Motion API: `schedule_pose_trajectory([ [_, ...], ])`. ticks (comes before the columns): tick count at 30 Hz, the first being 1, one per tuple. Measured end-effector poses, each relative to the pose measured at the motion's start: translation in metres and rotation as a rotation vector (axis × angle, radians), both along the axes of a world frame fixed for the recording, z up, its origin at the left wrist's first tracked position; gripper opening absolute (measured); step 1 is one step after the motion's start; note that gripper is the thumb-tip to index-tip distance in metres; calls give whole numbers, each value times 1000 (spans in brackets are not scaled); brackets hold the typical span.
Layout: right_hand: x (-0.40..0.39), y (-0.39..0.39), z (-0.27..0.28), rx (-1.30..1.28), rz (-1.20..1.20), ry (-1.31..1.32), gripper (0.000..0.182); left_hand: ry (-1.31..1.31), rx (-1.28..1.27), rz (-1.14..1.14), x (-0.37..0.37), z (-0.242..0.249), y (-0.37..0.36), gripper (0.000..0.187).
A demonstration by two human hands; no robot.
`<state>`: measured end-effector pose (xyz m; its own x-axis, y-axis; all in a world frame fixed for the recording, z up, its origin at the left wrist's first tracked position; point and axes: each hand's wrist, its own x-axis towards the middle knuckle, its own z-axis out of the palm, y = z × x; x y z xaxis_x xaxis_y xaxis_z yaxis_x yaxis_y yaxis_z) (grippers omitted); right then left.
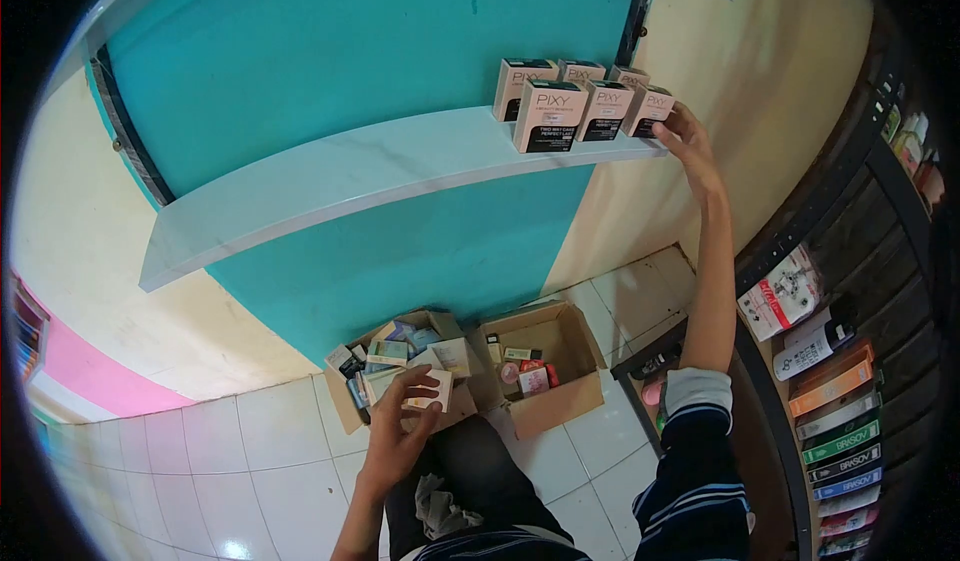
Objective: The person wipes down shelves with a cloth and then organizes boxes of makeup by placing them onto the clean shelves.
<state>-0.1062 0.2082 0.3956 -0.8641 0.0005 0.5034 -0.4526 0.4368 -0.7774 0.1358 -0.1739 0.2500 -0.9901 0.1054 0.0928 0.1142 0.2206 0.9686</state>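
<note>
My right hand (690, 146) is at the right end of a pale wall shelf (350, 166), its thumb and fingers gripping the side of a small pink-and-black PIXY cosmetic box (648, 111). That box stands upright in the front row, beside another PIXY box (604, 111) and a larger one (550, 118). Behind them is a second row, including a PIXY box (512, 83) at the left. Low in front of my body, my left hand (400, 421) is closed on a small pale box (434, 389); its printing is unreadable from here.
On the tiled floor, an open carton (350, 419) holds many small product boxes. Beside it, another carton (550, 416) contains a few items. A dark rack (765, 361) with BRASOY boxes (842, 443) and bottles stands to my right. A grey cloth (440, 506) lies on my lap.
</note>
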Motion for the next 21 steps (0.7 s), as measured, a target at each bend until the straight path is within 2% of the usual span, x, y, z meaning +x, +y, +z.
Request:
schedule_pose_trajectory([
  [2, 3, -12, 1, -132, -36, 134, 67, -15, 26, 9, 0, -2, 0, 39],
  [3, 7, -22, 1, -129, -33, 133, 67, -16, 29, 12, -1, -2, 0, 39],
  [5, 14, -40, 2, -5, -171, 310, 69, -17, 16, 12, -1, -2, 1, 39],
  [11, -5, -42, -12, -25, -101, 445, 66, 14, -38, 12, 2, -4, -3, 41],
  [18, -2, -36, -13, -59, -21, 425, 70, -54, 20, 77, 5, -12, -8, 40],
  [21, -8, -31, -20, -59, -36, 374, 73, 42, -43, 87, 8, -23, -14, 41],
])
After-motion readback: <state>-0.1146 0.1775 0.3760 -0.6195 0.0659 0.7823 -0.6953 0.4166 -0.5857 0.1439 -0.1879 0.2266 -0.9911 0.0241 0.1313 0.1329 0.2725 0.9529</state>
